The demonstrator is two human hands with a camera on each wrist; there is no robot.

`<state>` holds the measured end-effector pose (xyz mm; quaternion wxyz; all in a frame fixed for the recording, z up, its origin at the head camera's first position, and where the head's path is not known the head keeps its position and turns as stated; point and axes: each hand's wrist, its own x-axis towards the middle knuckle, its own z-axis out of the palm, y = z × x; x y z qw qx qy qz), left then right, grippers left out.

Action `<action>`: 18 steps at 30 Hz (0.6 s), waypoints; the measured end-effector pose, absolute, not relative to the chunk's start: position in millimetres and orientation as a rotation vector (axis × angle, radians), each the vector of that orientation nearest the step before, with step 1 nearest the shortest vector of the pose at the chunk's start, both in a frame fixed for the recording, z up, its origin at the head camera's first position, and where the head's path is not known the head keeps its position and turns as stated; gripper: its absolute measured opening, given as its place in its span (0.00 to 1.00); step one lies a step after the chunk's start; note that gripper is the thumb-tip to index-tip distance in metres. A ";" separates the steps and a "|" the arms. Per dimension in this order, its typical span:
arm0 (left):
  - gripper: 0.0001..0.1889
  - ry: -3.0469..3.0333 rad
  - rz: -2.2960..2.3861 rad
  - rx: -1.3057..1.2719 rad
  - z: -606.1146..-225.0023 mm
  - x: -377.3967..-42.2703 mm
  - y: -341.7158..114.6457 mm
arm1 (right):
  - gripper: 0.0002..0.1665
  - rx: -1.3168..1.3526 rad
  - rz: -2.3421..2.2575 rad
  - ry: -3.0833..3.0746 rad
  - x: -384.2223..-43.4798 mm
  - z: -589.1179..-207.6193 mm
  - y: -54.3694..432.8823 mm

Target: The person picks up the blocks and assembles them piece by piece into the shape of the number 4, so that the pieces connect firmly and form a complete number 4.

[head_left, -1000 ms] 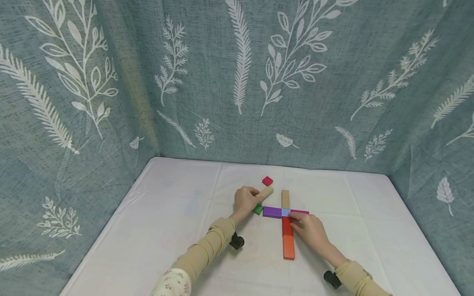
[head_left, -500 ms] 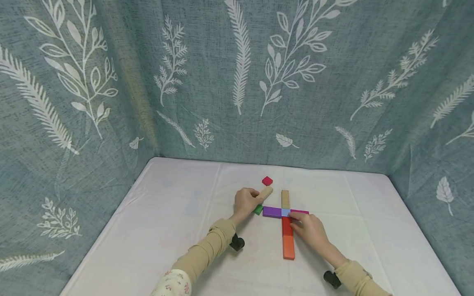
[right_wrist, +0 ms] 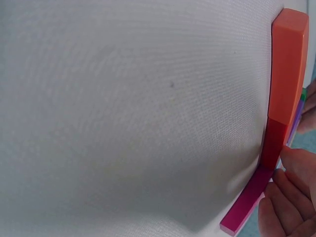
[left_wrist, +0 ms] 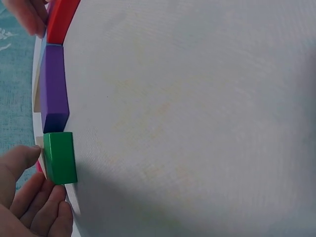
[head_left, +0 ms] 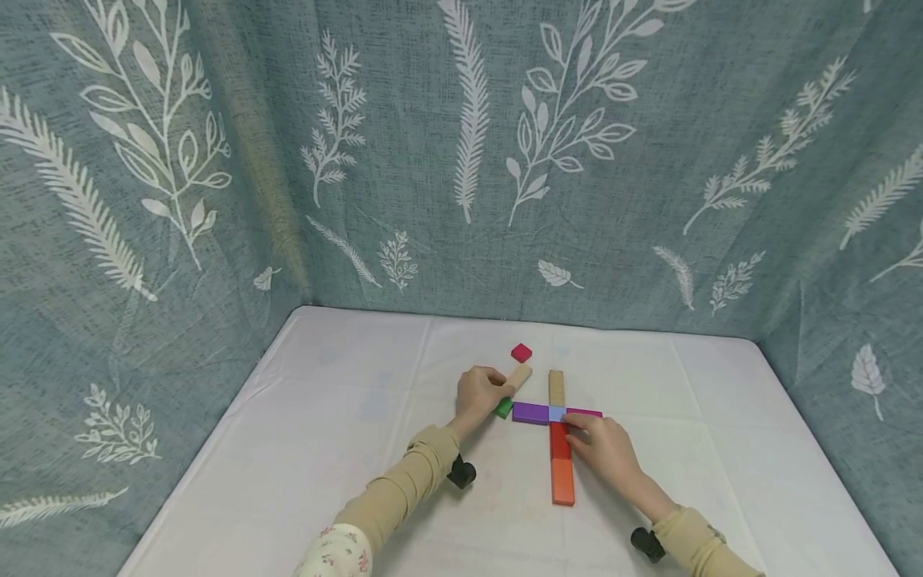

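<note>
My left hand [head_left: 481, 393] grips a plain wooden block [head_left: 520, 377], held at a slant, its near end by a green block [head_left: 504, 409]. In the left wrist view, the green block [left_wrist: 61, 158] stands close to the end of a purple block [head_left: 530, 413]. My right hand [head_left: 608, 450] has its fingertips at a light blue block [head_left: 557, 413], thumb and fingers on either side of it. Around that block lie the purple block, another wooden block [head_left: 556, 388], a magenta block [right_wrist: 246, 201] and a red block [head_left: 559, 442]. An orange block [head_left: 562, 482] continues the red one.
A small crimson block [head_left: 521, 353] lies beyond the left hand. A white cloth [head_left: 324, 433] covers the table, with patterned teal curtains [head_left: 418, 160] behind and at the sides. Black cameras [head_left: 461, 473] hang below both wrists.
The wooden block in my left hand has shifted slightly towards me, and the green block beside it has turned and moved a little right. My right hand has stayed in place.
</note>
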<state>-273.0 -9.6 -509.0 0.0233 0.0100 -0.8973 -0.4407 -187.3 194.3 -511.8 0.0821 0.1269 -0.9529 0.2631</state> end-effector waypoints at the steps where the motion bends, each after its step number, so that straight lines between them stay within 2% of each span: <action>1: 0.08 -2.777 -1.361 0.030 -509.1 -272.8 -9.9 | 0.19 0.379 0.786 -2.846 -187.4 -511.8 194.2; 18: 0.06 -2.769 -1.354 -0.009 -512.7 -272.9 -13.4 | 0.20 0.372 0.791 -2.847 -187.0 -511.1 193.8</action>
